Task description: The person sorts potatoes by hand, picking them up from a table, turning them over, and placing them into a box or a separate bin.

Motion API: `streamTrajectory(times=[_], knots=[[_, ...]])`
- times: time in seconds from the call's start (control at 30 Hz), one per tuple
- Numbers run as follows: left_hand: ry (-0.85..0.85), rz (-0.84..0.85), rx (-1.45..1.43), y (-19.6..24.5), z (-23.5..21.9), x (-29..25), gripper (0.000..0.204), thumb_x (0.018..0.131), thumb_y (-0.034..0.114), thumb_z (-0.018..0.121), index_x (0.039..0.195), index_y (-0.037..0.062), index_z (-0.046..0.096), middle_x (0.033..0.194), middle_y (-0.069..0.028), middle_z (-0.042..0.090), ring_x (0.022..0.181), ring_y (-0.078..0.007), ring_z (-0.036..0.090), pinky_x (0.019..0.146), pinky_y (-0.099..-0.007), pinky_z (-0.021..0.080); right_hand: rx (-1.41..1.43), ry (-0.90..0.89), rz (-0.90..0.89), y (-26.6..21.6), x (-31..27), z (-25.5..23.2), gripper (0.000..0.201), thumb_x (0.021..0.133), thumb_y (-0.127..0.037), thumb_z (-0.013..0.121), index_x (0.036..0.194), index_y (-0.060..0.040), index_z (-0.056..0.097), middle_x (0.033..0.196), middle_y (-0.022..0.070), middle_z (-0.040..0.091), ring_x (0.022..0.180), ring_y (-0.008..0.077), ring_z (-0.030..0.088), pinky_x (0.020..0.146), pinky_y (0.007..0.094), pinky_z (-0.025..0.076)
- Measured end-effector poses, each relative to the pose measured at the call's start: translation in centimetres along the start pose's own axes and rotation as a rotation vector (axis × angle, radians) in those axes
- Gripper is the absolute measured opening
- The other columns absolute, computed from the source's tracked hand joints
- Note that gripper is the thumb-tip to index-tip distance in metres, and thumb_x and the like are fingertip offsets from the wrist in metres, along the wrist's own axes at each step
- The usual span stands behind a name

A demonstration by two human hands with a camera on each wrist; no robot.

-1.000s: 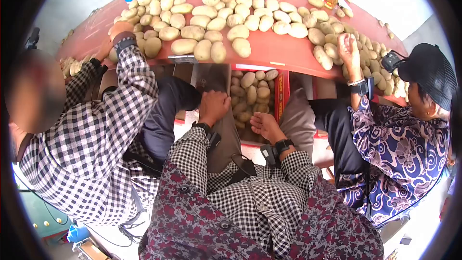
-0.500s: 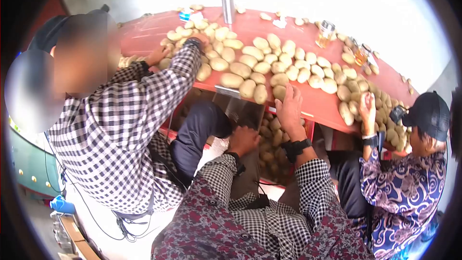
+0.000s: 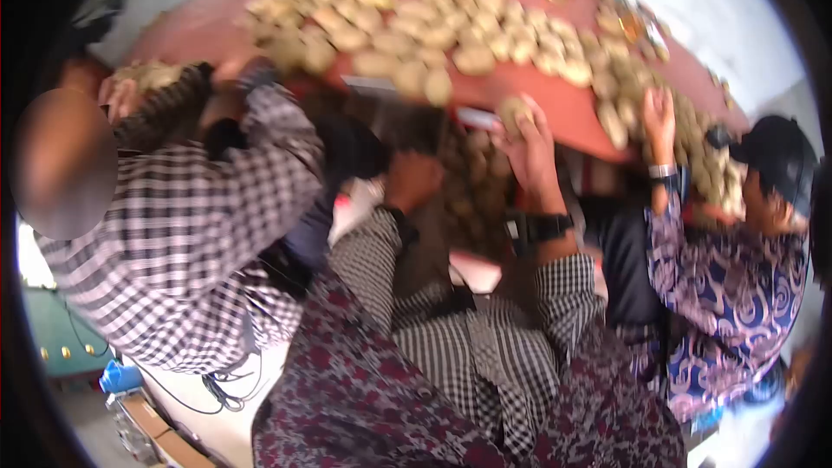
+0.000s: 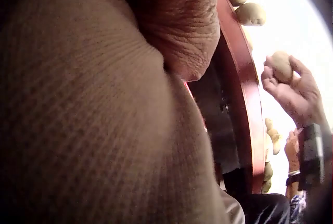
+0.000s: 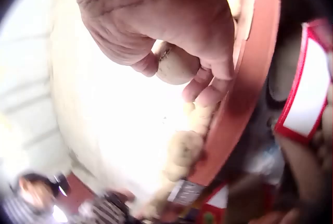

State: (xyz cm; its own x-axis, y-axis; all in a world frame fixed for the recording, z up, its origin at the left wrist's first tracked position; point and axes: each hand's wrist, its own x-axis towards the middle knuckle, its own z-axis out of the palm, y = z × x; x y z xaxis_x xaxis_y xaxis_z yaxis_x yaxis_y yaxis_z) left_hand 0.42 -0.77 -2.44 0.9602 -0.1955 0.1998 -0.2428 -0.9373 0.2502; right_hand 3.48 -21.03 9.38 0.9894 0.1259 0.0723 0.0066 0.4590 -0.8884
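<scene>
In the head view my right hand [image 3: 533, 152] is raised at the table's front edge and grips a potato [image 3: 513, 117] between thumb and fingers. The right wrist view shows the same potato [image 5: 177, 67], with a dark scar on its skin. My left hand [image 3: 414, 180] rests low over my left knee and holds nothing visible; its fingers are blurred. From the left wrist, only the heel of that hand [image 4: 187, 42] shows against the ribbed trouser leg [image 4: 104, 109]. Below the right hand, more potatoes [image 3: 472, 169] fill a box between my legs.
Many potatoes [image 3: 416, 22] are spread over the red table [image 3: 555, 100]. A person in a checked shirt [image 3: 173, 251] sits at left, reaching among them. Another in a patterned top [image 3: 719, 295] sits at right, hand raised. Glass jars [image 3: 637, 30] stand at the back.
My right hand has risen from above the box to the table edge and taken hold of a potato. The left hand stays over the knee. The head view has swung about.
</scene>
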Motion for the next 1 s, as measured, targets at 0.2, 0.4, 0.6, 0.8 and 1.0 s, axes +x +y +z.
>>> streamTrajectory(times=[0.2,0.4,0.6,0.8,1.0], knots=[[0.058,0.039,-0.06,0.4,-0.5,-0.4,0.027,0.086,0.033,0.056,0.077,0.0094,0.067,0.079,-0.009,0.066,0.082,-0.0286,0.06,0.076,-0.0453,0.042,0.268,0.339,0.706,7.1,-5.5,-9.2,0.035,0.095,-0.017,0.052,0.127,-0.005,0.046,0.115,0.0113,0.057,0.092,0.0282,0.06,0.077,0.0402,0.053],[0.071,0.003,-0.067,0.9,-1.6,-0.4,0.026,0.086,0.032,0.057,0.074,0.0095,0.066,0.076,-0.0086,0.064,0.082,-0.0287,0.059,0.074,-0.045,0.041,-0.089,0.242,0.617,15.8,-10.4,-14.4,0.039,0.097,-0.018,0.046,0.131,-0.0008,0.041,0.123,0.0185,0.051,0.107,0.0348,0.055,0.085,0.0481,0.052],[0.039,-0.013,-0.081,1.0,-2.3,-0.7,0.026,0.085,0.03,0.057,0.072,0.0092,0.063,0.076,-0.0091,0.063,0.081,-0.0292,0.058,0.073,-0.0455,0.041,0.125,0.582,0.889,12.5,-9.1,-10.4,0.047,0.099,-0.025,0.041,0.137,0.0013,0.034,0.135,0.0222,0.043,0.114,0.035,0.053,0.09,0.0458,0.051],[0.063,0.016,-0.055,0.7,-2.4,-0.7,0.024,0.084,0.029,0.058,0.073,0.0089,0.064,0.077,-0.0087,0.064,0.081,-0.0284,0.058,0.073,-0.045,0.041,-0.181,0.397,0.726,8.4,-6.2,-5.7,0.022,0.094,-0.023,0.05,0.103,-0.004,0.057,0.087,0.0034,0.062,0.075,0.0161,0.06,0.063,0.0296,0.049],[0.049,0.006,-0.069,0.7,-2.5,-0.8,0.023,0.084,0.029,0.059,0.075,0.0093,0.066,0.077,-0.0081,0.065,0.081,-0.0273,0.058,0.074,-0.0445,0.041,-0.661,0.088,-0.183,0.8,-0.9,2.1,0.014,0.091,-0.01,0.054,0.101,-0.0002,0.057,0.09,0.0085,0.061,0.075,0.0184,0.061,0.066,0.0289,0.049]])
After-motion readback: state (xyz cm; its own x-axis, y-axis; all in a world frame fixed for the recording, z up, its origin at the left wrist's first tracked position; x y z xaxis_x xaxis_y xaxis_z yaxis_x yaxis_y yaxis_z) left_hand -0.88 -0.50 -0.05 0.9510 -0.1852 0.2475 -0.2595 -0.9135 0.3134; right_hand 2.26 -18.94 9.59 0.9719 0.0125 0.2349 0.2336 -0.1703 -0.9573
